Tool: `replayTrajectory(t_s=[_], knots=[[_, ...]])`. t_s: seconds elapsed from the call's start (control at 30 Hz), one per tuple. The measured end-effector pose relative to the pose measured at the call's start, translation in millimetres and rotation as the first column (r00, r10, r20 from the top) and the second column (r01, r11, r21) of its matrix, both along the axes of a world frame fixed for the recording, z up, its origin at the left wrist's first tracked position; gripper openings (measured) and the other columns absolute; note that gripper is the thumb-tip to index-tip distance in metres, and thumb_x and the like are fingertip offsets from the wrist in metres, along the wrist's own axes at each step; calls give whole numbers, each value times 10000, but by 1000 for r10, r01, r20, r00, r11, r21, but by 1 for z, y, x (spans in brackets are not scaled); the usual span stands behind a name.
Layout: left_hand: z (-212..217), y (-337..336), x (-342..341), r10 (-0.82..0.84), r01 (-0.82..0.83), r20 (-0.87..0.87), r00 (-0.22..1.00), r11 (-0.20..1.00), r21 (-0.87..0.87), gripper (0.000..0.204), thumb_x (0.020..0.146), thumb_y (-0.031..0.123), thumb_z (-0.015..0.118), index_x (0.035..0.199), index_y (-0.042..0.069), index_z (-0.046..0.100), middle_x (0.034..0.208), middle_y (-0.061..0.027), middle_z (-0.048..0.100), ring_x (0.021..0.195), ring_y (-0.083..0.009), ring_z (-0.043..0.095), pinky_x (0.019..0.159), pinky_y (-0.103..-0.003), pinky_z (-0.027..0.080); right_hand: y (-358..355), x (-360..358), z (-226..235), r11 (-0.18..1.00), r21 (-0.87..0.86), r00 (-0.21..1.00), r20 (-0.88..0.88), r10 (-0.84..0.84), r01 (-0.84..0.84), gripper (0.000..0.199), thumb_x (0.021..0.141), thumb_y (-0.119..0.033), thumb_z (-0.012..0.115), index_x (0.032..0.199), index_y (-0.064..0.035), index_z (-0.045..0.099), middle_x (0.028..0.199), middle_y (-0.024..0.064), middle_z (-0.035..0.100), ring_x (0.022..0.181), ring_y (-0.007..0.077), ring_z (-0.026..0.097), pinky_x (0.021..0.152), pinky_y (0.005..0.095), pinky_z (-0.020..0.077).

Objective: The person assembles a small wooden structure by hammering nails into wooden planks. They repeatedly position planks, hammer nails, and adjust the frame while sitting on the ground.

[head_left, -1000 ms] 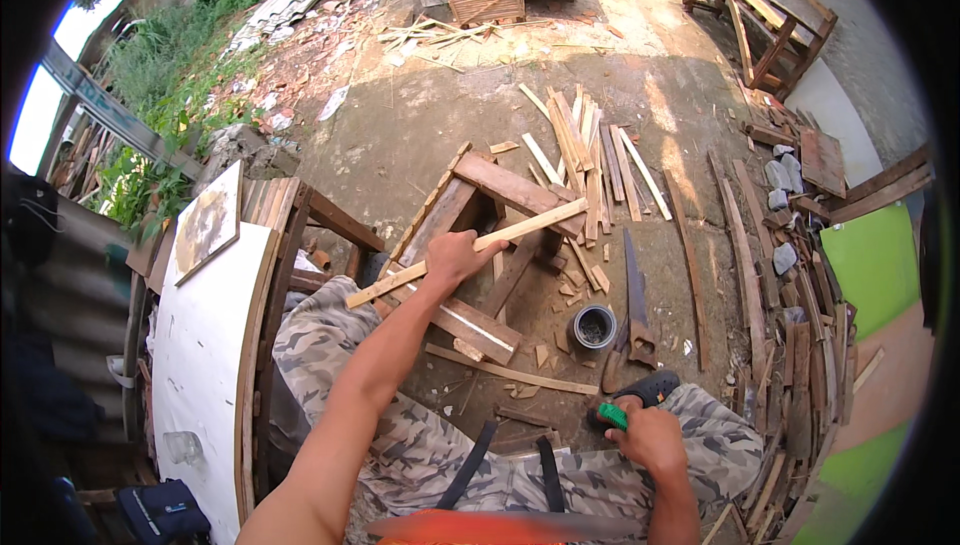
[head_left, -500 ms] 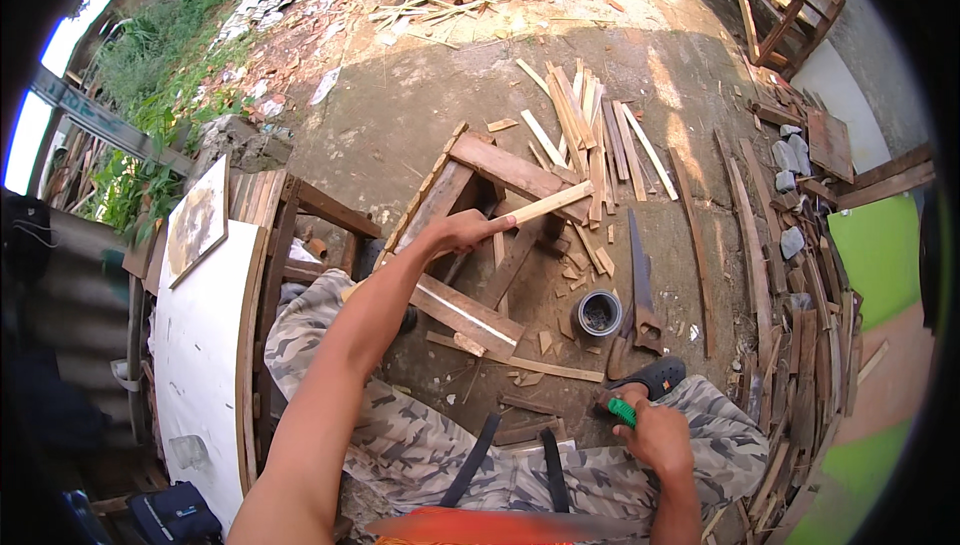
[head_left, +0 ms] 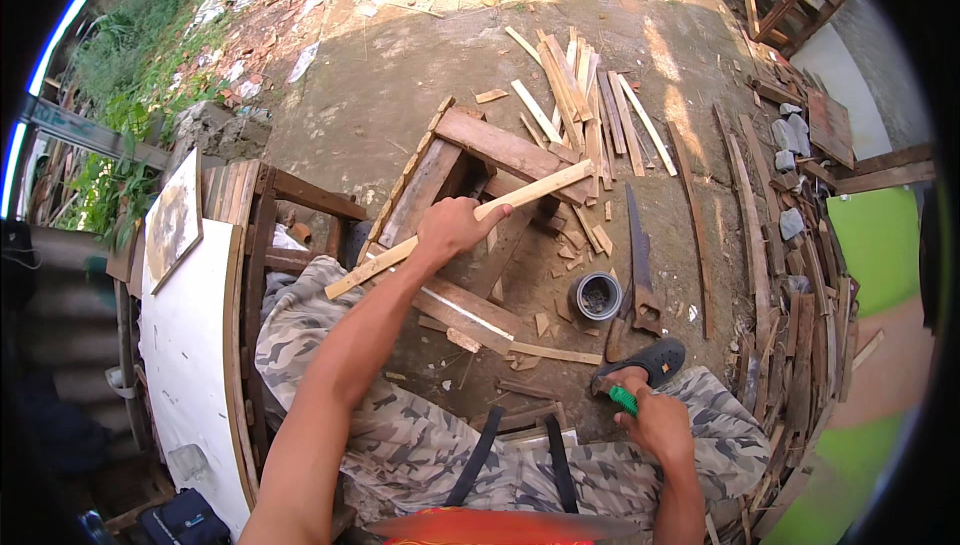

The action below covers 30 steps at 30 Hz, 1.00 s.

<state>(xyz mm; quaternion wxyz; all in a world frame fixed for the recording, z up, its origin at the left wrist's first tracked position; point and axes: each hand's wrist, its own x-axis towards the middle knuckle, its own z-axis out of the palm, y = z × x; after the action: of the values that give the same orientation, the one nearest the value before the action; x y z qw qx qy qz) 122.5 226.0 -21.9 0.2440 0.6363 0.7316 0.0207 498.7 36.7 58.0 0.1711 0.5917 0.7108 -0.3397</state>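
Observation:
My left hand (head_left: 452,233) is closed around a pale wooden slat (head_left: 540,191). The slat runs slantwise over a box-like wooden frame (head_left: 505,150), from its near left corner to its far right; whether it touches the frame all along I cannot tell. Narrow strips line the frame's left edge, and a white line runs along its near board (head_left: 455,305). At the lower right, by my sandalled foot, my right hand (head_left: 660,428) grips a tool by its green ribbed handle (head_left: 623,400). The tool's working end is hidden or too unclear to name.
Right of the frame are a tin (head_left: 597,296) with dark small contents and a handsaw (head_left: 640,265). Beyond lies a pile of slats (head_left: 575,95). Wood offcuts litter the ground. A white-topped bench (head_left: 195,345) stands at left; stacked timber (head_left: 800,345) lines the right side.
My left hand and the slat have come nearer and left; the slat's near end now shows past the frame's left side. My right hand keeps its hold on the green handle.

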Motion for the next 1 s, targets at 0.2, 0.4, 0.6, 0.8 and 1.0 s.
replayTrajectory(t_s=[0.2,0.4,0.6,0.8,1.0], knots=[[-2,-5,3,-29,36,-95,995,996,78,849,871,806,447,941,25,772,784,-219,720,780,-384,723,709,-484,568,-4,6,-6,999,-47,998,59,-17,19,486,814,-291,786,1171,-29,585,1043,187,657,914,412,683,781,516,535],[1,-7,5,-17,24,-74,997,995,92,794,882,764,484,933,26,772,778,-236,711,786,-416,705,713,-496,549,-9,6,-3,1000,-26,999,45,1,0,461,812,-303,784,1159,-41,630,1086,183,663,941,399,683,803,499,541],[-1,0,-4,17,-16,51,999,1000,-20,866,926,777,361,893,13,768,774,-219,709,844,-387,706,787,-501,524,-10,3,-3,1000,-15,999,32,-15,16,445,810,-302,781,1161,-60,655,1074,187,671,971,389,679,824,471,547],[-1,14,-7,296,-295,116,948,955,-28,846,996,662,285,878,-27,762,846,-267,715,974,-454,680,912,-503,500,-14,7,-9,999,-32,998,60,-24,26,449,798,-305,792,1142,-50,655,1062,190,676,970,391,681,825,468,548],[-14,6,4,285,-271,-30,958,936,224,625,1002,474,413,837,-21,757,840,-285,702,831,-458,698,811,-516,546,-15,7,-14,1000,-3,999,50,9,-9,458,792,-322,801,1120,-40,653,1050,192,667,950,389,688,812,475,551]])
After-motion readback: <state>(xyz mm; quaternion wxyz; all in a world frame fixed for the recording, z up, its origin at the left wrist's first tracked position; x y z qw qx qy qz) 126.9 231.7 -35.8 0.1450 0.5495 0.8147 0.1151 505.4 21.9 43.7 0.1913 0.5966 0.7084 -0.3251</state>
